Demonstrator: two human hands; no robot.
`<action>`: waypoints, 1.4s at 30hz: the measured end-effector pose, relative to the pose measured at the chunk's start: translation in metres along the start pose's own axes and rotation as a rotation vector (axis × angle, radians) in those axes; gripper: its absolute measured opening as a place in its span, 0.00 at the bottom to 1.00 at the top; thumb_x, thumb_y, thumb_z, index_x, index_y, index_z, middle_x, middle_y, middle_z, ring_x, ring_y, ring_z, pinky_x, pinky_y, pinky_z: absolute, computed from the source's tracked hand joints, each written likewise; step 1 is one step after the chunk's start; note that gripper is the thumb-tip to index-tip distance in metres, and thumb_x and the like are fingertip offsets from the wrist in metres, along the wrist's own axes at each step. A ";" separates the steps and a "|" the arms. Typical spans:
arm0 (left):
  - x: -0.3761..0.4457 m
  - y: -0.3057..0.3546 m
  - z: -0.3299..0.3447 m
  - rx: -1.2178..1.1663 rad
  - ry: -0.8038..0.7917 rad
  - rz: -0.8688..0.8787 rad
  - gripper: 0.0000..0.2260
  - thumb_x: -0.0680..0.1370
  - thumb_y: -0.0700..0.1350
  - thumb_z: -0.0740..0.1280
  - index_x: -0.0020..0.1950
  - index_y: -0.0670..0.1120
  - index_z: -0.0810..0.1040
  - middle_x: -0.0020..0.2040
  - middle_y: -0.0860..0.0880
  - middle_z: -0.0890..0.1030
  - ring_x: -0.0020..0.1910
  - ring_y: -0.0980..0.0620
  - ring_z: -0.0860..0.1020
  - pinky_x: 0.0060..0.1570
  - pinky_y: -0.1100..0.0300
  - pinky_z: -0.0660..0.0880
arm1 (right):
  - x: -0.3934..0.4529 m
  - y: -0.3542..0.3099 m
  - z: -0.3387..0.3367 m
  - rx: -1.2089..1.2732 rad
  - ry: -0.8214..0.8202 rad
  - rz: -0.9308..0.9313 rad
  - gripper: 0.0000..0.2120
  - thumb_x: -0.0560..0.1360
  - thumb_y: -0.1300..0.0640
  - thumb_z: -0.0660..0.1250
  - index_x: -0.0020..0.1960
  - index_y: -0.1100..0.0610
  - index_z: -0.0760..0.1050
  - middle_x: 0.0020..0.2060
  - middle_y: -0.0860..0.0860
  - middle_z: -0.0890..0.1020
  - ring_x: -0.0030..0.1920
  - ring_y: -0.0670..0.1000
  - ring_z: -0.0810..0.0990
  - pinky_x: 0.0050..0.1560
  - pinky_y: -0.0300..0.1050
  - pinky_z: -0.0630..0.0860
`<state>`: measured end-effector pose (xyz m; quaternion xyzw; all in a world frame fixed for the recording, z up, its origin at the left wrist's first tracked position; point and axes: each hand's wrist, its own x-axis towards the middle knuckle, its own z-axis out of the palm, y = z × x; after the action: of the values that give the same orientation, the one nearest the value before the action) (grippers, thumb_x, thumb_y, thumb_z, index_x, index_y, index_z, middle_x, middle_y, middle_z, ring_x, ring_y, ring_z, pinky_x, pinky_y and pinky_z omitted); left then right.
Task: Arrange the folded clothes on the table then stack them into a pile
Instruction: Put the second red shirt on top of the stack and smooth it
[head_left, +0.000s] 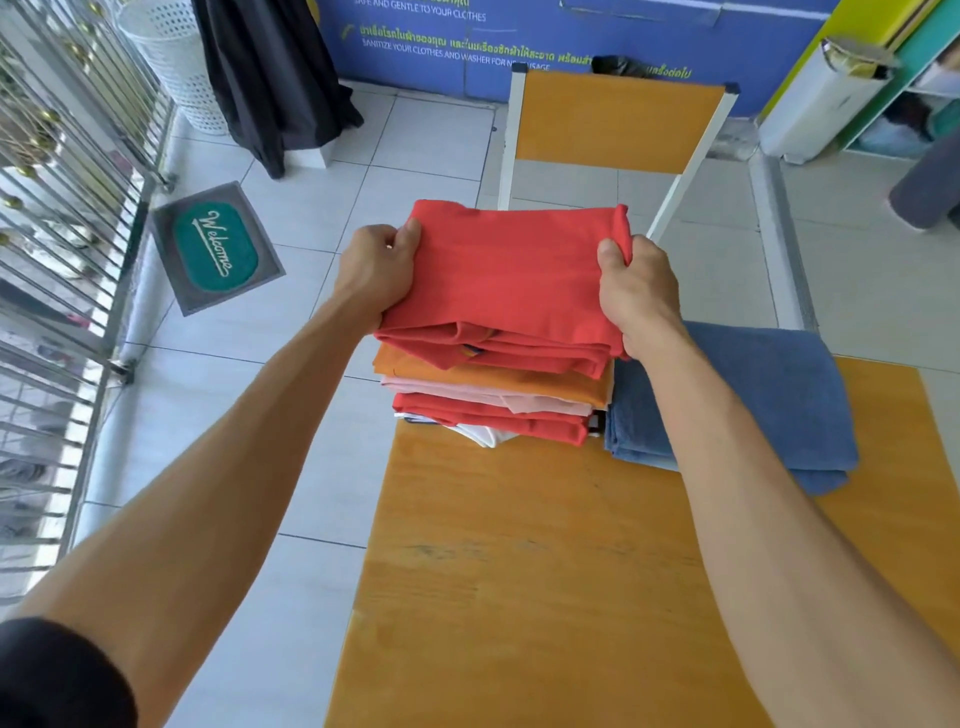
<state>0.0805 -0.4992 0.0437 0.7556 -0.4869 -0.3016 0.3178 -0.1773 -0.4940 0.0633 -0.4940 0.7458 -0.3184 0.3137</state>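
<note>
A folded red garment (506, 275) is at the top of a pile of folded clothes (493, 395) at the far end of the orange table (519, 571). My left hand (376, 270) grips its left edge and my right hand (636, 293) grips its right edge. Under it I see orange, pink, red and white folded layers. A folded blue towel (769, 405) lies on the table just right of the pile, partly behind my right forearm.
A chair with an orange back (618, 119) stands just beyond the table. To the left on the tiled floor are a green welcome mat (215, 249), a metal gate (57, 208) and a white perforated bin (171, 57). A white bin (826, 93) stands at the right.
</note>
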 end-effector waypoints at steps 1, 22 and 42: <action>-0.002 0.001 0.003 0.030 -0.011 -0.001 0.23 0.80 0.59 0.58 0.31 0.47 0.63 0.29 0.51 0.67 0.31 0.49 0.67 0.29 0.54 0.60 | 0.000 0.003 0.000 -0.013 -0.001 -0.003 0.15 0.85 0.46 0.55 0.57 0.55 0.74 0.43 0.47 0.76 0.38 0.45 0.74 0.33 0.41 0.69; -0.065 -0.016 -0.001 0.160 0.108 0.525 0.17 0.77 0.58 0.67 0.60 0.49 0.79 0.60 0.47 0.76 0.61 0.48 0.73 0.62 0.51 0.69 | -0.059 0.028 -0.014 -0.258 0.191 -0.408 0.14 0.78 0.63 0.66 0.63 0.56 0.76 0.60 0.54 0.78 0.62 0.55 0.75 0.61 0.49 0.72; -0.097 -0.019 0.005 0.332 0.144 0.686 0.11 0.63 0.34 0.67 0.43 0.44 0.78 0.42 0.48 0.75 0.44 0.44 0.73 0.31 0.55 0.70 | -0.066 0.031 0.009 -0.509 -0.226 -0.499 0.37 0.79 0.29 0.50 0.81 0.48 0.58 0.82 0.55 0.52 0.82 0.53 0.44 0.79 0.54 0.42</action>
<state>0.0531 -0.4037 0.0400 0.6092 -0.7300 -0.0413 0.3070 -0.1657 -0.4246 0.0437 -0.7549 0.6183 -0.1327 0.1739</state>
